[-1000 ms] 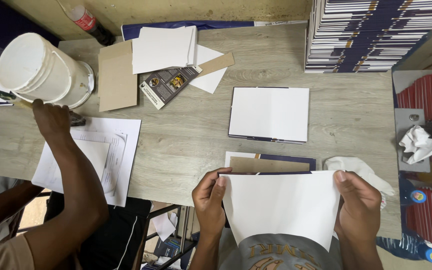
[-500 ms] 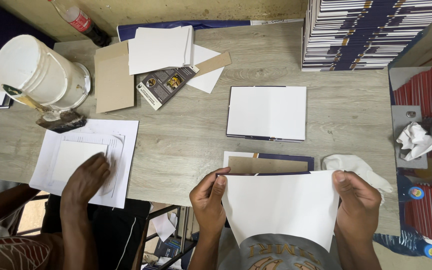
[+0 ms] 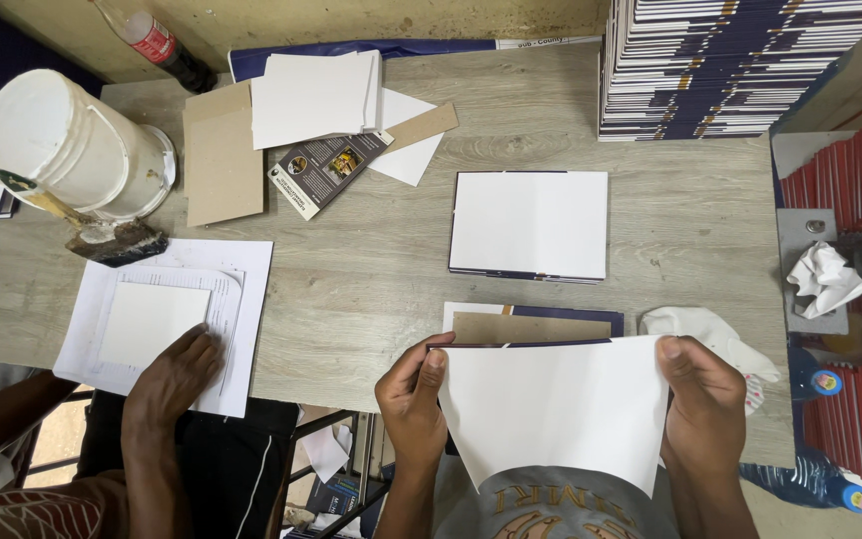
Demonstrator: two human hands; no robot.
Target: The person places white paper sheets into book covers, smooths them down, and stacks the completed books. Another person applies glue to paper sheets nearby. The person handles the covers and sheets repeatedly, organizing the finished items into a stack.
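Now both hands grip one white sheet (image 3: 551,409) — left hand (image 3: 413,399) pinching its 9 o'clock edge, right hand (image 3: 702,394) its 3 o'clock edge — long axis running side to side, apparently hovering just above the brown board (image 3: 531,326).

A white bucket (image 3: 67,145) stands upper left, a brush (image 3: 102,235) beside it; stacked books (image 3: 740,65) fill the upper right corner.

Grey printed shirt (image 3: 541,504) (bare forearms)
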